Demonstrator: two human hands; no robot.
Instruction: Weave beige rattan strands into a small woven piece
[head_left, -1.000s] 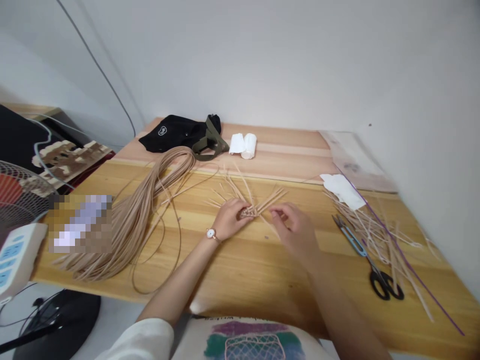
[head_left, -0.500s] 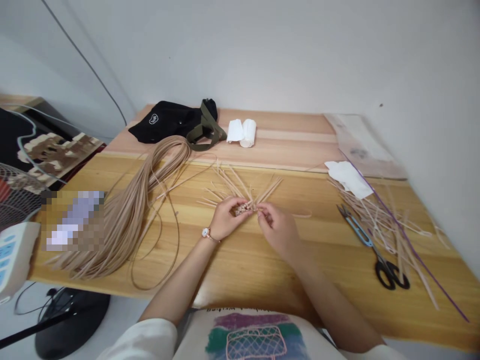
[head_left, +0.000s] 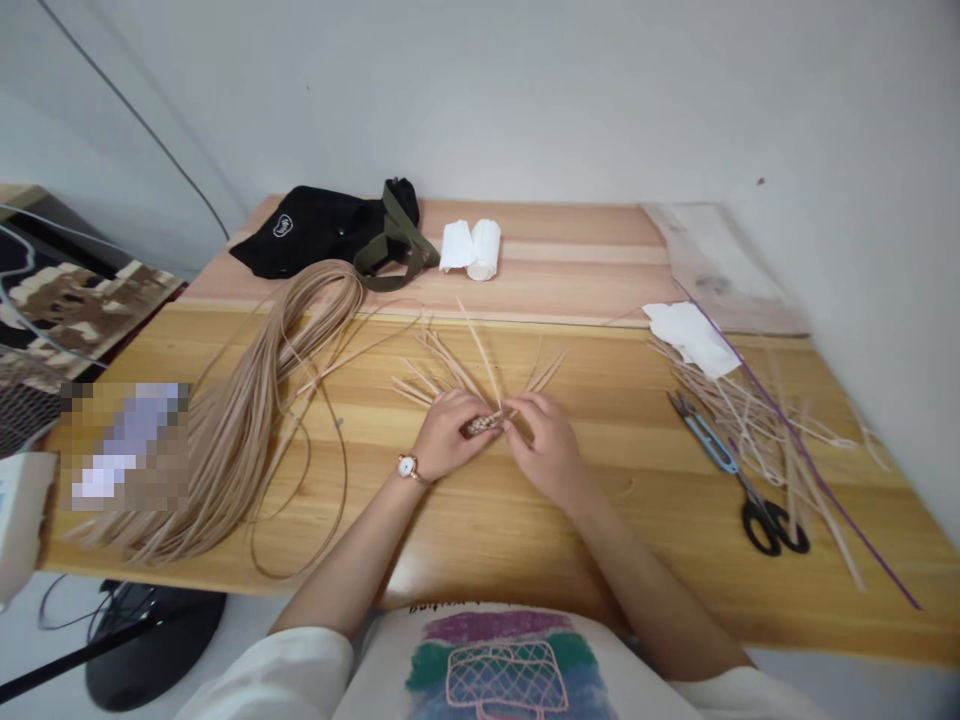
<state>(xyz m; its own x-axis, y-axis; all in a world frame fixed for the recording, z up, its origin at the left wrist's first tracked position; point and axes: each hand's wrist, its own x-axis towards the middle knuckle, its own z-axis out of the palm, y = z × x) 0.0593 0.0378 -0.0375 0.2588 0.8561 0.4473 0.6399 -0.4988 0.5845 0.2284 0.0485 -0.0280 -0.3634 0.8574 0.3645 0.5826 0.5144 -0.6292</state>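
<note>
A small piece of weaving [head_left: 482, 425] in tan rattan-like strands is held over the middle of the table, its loose ends fanning out towards the wall. My left hand [head_left: 451, 432] is closed round the woven part from the left, a watch on its wrist. From the right, the thumb and fingers of my right hand [head_left: 541, 440] pinch at the weaving's edge, by the base of a long upright strand [head_left: 480, 350]. Exactly which strand those fingertips grip is hidden.
A big bundle of tan strands [head_left: 255, 400] lies to the left. Scissors [head_left: 765, 510], small blue snips [head_left: 709, 440], cut strands and a purple strip [head_left: 817, 475] are at the right. Behind are a black bag [head_left: 315, 230], a white tissue roll [head_left: 486, 250] and crumpled tissue [head_left: 694, 338].
My right hand has moved up against the weaving's edge, and a long strand there now stands upright. The strand end that stuck out right of that hand no longer shows. The view has shifted slightly.
</note>
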